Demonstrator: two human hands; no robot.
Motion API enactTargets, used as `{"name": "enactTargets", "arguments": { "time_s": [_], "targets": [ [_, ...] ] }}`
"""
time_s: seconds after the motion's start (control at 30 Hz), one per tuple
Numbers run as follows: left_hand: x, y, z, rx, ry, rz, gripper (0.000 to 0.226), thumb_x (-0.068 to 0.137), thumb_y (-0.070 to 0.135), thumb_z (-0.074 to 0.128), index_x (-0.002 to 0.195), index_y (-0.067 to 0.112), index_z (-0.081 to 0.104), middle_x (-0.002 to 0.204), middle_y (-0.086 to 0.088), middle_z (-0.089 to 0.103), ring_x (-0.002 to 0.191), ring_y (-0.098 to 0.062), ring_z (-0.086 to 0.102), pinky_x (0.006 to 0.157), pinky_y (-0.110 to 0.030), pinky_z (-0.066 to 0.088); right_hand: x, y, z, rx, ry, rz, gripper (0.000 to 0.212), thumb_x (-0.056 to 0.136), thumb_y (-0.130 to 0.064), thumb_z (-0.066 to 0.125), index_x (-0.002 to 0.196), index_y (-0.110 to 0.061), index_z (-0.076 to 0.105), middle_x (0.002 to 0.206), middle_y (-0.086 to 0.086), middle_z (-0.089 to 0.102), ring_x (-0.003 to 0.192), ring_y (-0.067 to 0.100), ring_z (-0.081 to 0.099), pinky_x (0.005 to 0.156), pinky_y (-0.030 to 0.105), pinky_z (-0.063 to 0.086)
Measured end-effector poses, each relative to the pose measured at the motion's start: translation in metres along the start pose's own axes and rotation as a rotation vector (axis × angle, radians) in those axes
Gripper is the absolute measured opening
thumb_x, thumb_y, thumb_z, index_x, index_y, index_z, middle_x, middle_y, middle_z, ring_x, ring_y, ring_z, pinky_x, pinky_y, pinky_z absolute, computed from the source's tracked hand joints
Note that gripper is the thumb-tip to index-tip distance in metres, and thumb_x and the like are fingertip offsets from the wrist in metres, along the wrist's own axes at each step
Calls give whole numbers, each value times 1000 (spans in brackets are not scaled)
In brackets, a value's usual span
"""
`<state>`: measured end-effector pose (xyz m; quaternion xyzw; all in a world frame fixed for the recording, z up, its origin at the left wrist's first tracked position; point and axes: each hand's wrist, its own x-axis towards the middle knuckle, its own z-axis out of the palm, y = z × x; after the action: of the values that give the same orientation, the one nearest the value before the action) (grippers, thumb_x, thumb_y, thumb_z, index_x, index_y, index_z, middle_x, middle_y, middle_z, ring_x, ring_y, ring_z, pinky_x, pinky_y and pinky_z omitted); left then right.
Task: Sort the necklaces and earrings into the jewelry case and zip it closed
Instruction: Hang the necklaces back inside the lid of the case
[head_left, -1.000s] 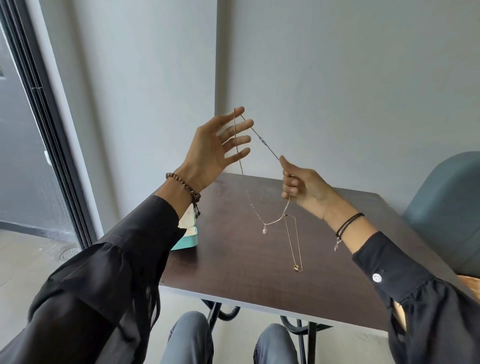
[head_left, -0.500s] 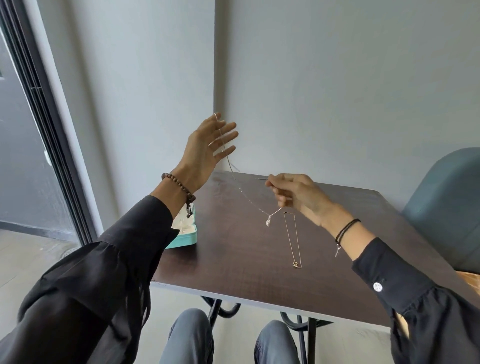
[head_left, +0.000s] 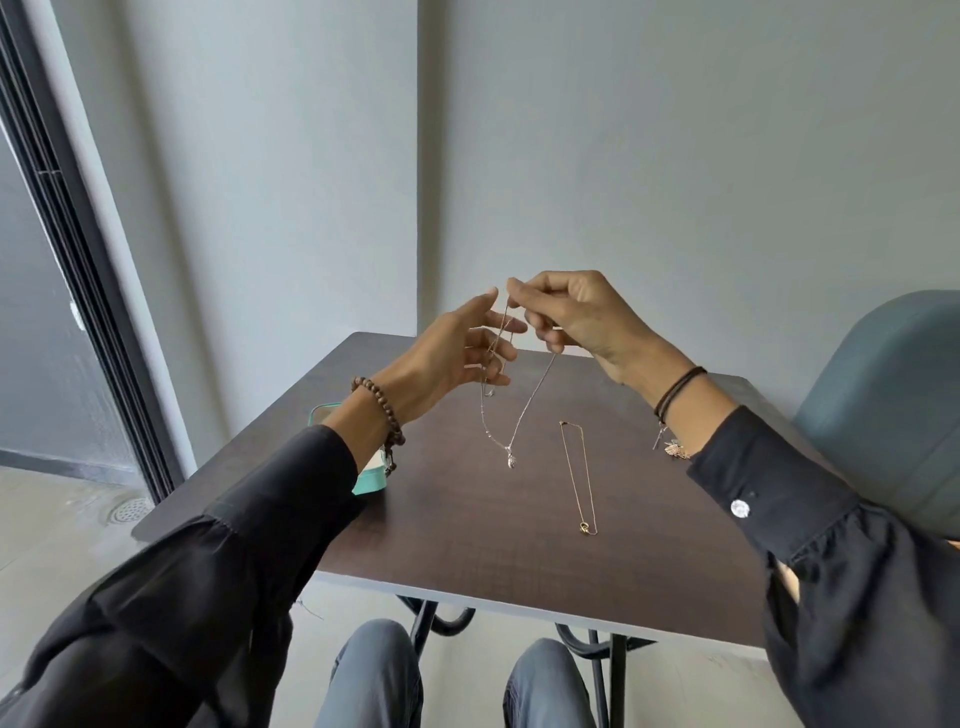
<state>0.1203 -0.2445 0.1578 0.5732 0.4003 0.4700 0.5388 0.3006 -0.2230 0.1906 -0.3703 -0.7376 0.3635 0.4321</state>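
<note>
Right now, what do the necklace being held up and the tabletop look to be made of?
Held necklace: a fine silvery metal chain that glints, with a small pendant; the exact metal is unclear. Table: dark, matte wood-grain top with a pale edge, possibly laminate.

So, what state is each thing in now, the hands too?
Left hand: fingers nearly straight, chain draped over them.
Right hand: pinches the chain's top.
Silver necklace: hangs from both hands, pendant lowest.
Gold necklace: lies flat on the table, untouched.
Earring: lies on the table by the right wrist.
Case: seems open, mostly hidden behind the left arm.
</note>
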Motion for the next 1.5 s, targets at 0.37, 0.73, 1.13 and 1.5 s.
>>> {"name": "enactTargets", "arguments": {
  "time_s": [0.37, 0.73, 1.13, 1.5],
  "targets": [
    [-4, 17, 0, -262, -23, -14, 49, 104, 49, 44, 111, 7, 68, 79, -2, 61, 53, -12, 36, 47, -22, 36, -11, 36, 12, 265, 16, 208, 36, 95, -48, 66, 93, -12, 67, 60, -6, 47, 51, 10, 41, 59, 24, 41],
    [-6, 29, -12, -490, 44, 122, 51, 102, 40, 52, 135, 1, 60, 124, -15, 71, 106, -29, 72, 91, -42, 58, -40, 82, 28, 369, -246, 265, 28, 98, -33, 66, 78, -14, 67, 76, 3, 58, 71, 15, 54, 73, 26, 46],
    [-6, 12, -14, -76, 121, 109, 45, 103, 45, 51, 135, 14, 57, 128, -10, 69, 107, -30, 73, 99, -49, 55, -35, 58, 16, 222, -135, 112, 21, 97, -22, 68, 107, -5, 76, 85, 2, 69, 75, 15, 61, 75, 26, 50],
    [-6, 14, -11, 89, 16, 42, 50, 104, 51, 44, 139, 15, 51, 118, -12, 71, 90, -27, 73, 92, -39, 58, -19, 13, 2, -35, -253, 37, 27, 96, -24, 72, 103, 2, 74, 80, 5, 69, 70, 17, 61, 77, 26, 54]
  ]
}}
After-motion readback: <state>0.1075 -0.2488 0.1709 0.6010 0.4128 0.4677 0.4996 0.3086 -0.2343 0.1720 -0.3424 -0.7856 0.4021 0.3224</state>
